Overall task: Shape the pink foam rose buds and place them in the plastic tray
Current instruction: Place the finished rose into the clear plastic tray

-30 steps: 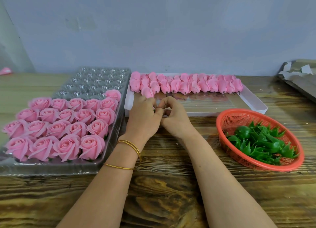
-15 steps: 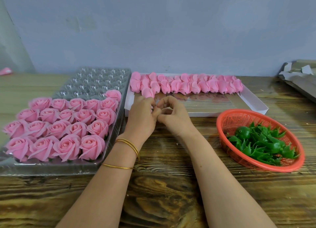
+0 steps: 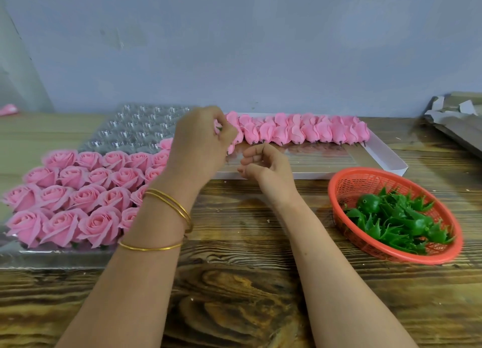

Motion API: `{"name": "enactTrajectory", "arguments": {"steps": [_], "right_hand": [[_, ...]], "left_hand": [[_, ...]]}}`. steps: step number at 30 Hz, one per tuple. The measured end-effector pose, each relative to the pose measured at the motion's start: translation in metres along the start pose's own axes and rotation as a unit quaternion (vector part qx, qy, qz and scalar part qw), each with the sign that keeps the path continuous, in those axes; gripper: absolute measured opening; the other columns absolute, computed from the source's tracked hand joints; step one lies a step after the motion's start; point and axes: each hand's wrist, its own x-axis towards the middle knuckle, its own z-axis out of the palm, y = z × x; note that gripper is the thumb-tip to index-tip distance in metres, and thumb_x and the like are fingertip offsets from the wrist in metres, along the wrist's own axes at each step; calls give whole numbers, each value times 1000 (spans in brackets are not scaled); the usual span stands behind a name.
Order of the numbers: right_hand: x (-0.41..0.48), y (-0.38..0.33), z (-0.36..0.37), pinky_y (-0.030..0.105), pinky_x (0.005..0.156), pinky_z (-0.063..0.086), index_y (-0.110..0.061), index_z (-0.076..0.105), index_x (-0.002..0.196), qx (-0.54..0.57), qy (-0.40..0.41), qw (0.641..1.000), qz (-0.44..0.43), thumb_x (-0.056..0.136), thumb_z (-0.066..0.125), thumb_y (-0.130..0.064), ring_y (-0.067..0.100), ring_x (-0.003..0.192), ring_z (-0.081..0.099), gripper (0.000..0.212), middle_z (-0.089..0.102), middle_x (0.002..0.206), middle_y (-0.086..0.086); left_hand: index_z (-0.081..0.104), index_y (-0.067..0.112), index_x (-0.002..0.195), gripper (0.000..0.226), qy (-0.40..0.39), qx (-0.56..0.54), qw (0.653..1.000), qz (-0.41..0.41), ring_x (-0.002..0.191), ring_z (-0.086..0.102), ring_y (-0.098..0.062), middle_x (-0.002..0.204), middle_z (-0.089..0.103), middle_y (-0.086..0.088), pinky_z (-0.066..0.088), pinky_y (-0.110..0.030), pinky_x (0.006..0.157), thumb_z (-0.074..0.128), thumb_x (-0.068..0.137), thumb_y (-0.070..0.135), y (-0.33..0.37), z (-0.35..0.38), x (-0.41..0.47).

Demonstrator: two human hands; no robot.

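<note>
A clear plastic tray [image 3: 146,123] on the left holds several opened pink foam roses [image 3: 86,191] in its near rows; its far cups stand bare. A row of unshaped pink buds [image 3: 313,131] lies along the back of a shallow white box [image 3: 386,154]. My left hand [image 3: 200,144] is raised over the left end of that row, its fingers curled round a pink bud [image 3: 217,127] that is mostly hidden. Just to its right, my right hand [image 3: 263,165] hovers over the box's front edge, fingers loosely curled with nothing seen in them.
An orange mesh basket [image 3: 365,178] with several green plastic calyxes [image 3: 399,220] sits at the right on the wooden table [image 3: 234,282]. Folded cardboard [image 3: 456,118] lies at the back right. A grey wall stands close behind the box and the tray.
My hands were joined at the box's front edge. They have parted: the left one rose to the left end of the bud row and took a bud, the right one stayed low.
</note>
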Motion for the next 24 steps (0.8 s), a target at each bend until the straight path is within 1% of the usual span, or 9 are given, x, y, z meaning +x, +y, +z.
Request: {"name": "enactTrajectory", "arguments": {"steps": [3, 6, 9, 13, 15, 18, 20, 22, 24], "right_hand": [[2, 2, 0, 43, 85, 52, -15, 59, 79, -17, 1, 1000, -1, 76, 57, 17, 29, 88, 60, 33, 59, 77, 3], [3, 3, 0, 37, 82, 51, -15, 59, 79, -23, 2, 1000, -1, 77, 57, 18, 28, 88, 60, 34, 59, 77, 2], [3, 4, -1, 37, 84, 52, -16, 60, 79, -28, 0, 1000, -2, 77, 57, 17, 29, 89, 61, 33, 60, 78, 2], [2, 4, -1, 40, 86, 52, -15, 60, 80, -31, -1, 1000, -1, 78, 58, 16, 28, 88, 60, 32, 60, 78, 2], [2, 4, -1, 40, 87, 52, -15, 60, 80, -35, -4, 999, 1, 78, 59, 16, 27, 88, 61, 31, 60, 78, 1], [1, 3, -1, 41, 87, 53, -15, 61, 80, -37, -7, 999, 2, 78, 60, 15, 28, 88, 61, 30, 60, 78, 1], [1, 3, 0, 42, 88, 52, -15, 61, 80, -38, -7, 999, 3, 79, 60, 15, 27, 88, 60, 30, 60, 79, 2], [1, 3, 0, 42, 88, 52, -15, 61, 81, -42, -8, 999, 5, 79, 60, 14, 27, 89, 60, 29, 60, 80, 2], [1, 3, 0, 43, 89, 52, -15, 61, 81, -44, -8, 999, 6, 79, 60, 14, 27, 89, 60, 29, 61, 81, 3]], "left_hand": [[67, 10, 85, 9, 13, 10, 1000, -6, 71, 47, -19, 72, 57, -3, 27, -21, 59, 59, 86, 14, 5, -26, 16], [66, 15, 86, 9, 6, 22, 1000, -22, 64, 46, -18, 71, 57, -3, 32, -23, 54, 58, 85, 18, 2, -49, 36], [67, 7, 89, 15, -17, 23, 999, -41, 64, 49, -25, 73, 60, -11, 35, -25, 64, 56, 86, 16, -12, -63, 56], [66, -3, 91, 19, -82, 83, 989, -87, 73, 54, -29, 82, 64, -25, 37, -30, 68, 55, 88, 12, -42, -69, 74], [66, -8, 90, 22, -125, 123, 978, -116, 75, 59, -34, 89, 66, -32, 42, -33, 69, 53, 89, 10, -58, -69, 79], [66, -14, 91, 28, -182, 174, 956, -148, 85, 67, -40, 92, 67, -33, 49, -35, 73, 52, 92, 10, -81, -64, 82], [66, -15, 89, 29, -211, 195, 944, -161, 80, 66, -38, 92, 67, -33, 48, -34, 73, 51, 93, 11, -93, -61, 81], [63, -10, 80, 28, -229, 204, 937, -169, 70, 62, -34, 88, 66, -33, 51, -37, 75, 51, 94, 10, -103, -57, 81], [58, -5, 74, 26, -243, 211, 930, -175, 62, 60, -30, 80, 64, -29, 49, -34, 66, 50, 95, 10, -111, -55, 81]]}}
